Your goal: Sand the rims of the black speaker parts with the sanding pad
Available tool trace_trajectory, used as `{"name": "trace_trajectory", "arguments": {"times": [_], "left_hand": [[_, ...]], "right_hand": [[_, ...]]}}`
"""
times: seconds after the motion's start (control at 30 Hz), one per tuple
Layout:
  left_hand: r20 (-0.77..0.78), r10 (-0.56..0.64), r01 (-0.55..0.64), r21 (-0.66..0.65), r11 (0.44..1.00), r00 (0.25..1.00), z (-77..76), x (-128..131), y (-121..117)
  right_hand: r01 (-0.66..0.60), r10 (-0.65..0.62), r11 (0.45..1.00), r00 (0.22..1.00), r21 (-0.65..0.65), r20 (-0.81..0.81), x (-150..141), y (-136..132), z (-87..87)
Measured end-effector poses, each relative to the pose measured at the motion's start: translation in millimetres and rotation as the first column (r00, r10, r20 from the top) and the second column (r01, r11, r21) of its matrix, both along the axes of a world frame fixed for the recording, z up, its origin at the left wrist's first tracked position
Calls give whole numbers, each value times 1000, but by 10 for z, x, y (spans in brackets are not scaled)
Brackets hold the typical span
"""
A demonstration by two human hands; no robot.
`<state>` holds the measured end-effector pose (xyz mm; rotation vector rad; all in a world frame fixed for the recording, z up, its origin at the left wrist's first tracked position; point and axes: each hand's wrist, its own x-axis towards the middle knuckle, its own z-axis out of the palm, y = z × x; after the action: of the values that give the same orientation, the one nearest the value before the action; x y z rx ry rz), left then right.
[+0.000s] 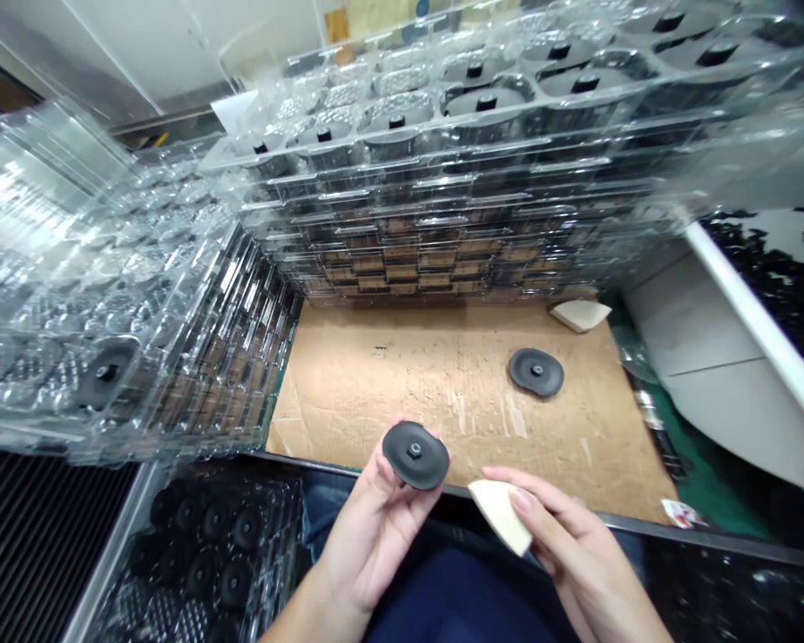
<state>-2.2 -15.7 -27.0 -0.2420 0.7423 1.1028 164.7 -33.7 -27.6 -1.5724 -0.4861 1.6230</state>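
Left hand cradles black disc, boss up; right hand pinches cream wedge, perhaps foam, just beside it.

Bare left hand and bare right hand, with uncovered forearms behind each; dark navy top between them; blue jeans just beside the left hand.

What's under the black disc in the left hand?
The left hand cradles the black disc from below. The disc covers its own underside and the fingertips beneath it, so neither can be seen.
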Motion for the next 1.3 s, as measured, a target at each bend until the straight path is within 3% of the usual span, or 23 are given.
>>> {"name": "trace_trajectory", "arguments": {"times": [0.13, 0.27, 0.37, 0.43, 0.5, 0.6, 0.67, 0.7, 0.77, 0.83, 0.9, 1.0, 1.07, 1.2, 1.3], "left_hand": [[22, 74, -71, -110, 991, 997, -20, 22, 26], [25, 41, -39, -74, 996, 999, -29, 30, 33], [-31, 23, -24, -45, 999, 999, -2, 66, 36], [-85, 11, -11, 8, 1000, 996, 30, 115, 32], [-137, -22, 34, 86, 996, 990, 67, 169, 18], [-191, -126, 147, 104, 984, 974, 122, 209, -14], [-229, -166, 184, 57, 981, 959, 157, 205, -22], [-247, -172, 189, 49, 981, 954, 176, 201, -20], [-273, -181, 209, 76, 975, 945, 220, 194, -3], [-263, -198, 237, 122, 964, 944, 268, 180, 20], [-256, -219, 257, 127, 958, 941, 314, 143, 42], [-224, -252, 285, 133, 949, 941, 356, 60, 74], [-185, -280, 311, 172, 935, 942, 363, 26, 96], [-191, -263, 298, 182, 937, 946, 351, 18, 119], [-204, -256, 292, 175, 940, 945, 344, -2, 106]], "right_hand": [[-115, 105, 991, 984, 68, 144, 4, 14, -86], [-188, 139, 968, 951, 163, 275, 52, 99, -184], [-181, 112, 963, 942, 198, 315, 59, 210, -104], [-247, 114, 923, 908, 296, 403, 15, 278, 36], [-408, 110, 788, 830, 460, 547, -63, 327, 209], [-644, 69, 472, 708, 603, 703, -170, 374, 441], [-736, 133, 354, 651, 577, 748, -204, 406, 543], [-773, 185, 332, 616, 541, 766, -216, 424, 574], [-789, 181, 360, 582, 497, 792, -242, 451, 602], [-746, 65, 393, 606, 537, 793, -268, 448, 602], [-714, 35, 362, 653, 600, 757, -252, 408, 606], [-766, 223, 289, 637, 574, 738, -98, 321, 632], [-793, 236, 314, 597, 521, 767, 45, 276, 636], [-752, 78, 417, 589, 510, 804, 203, 213, 558], [-735, 21, 429, 590, 525, 807, 175, 172, 477]]}}
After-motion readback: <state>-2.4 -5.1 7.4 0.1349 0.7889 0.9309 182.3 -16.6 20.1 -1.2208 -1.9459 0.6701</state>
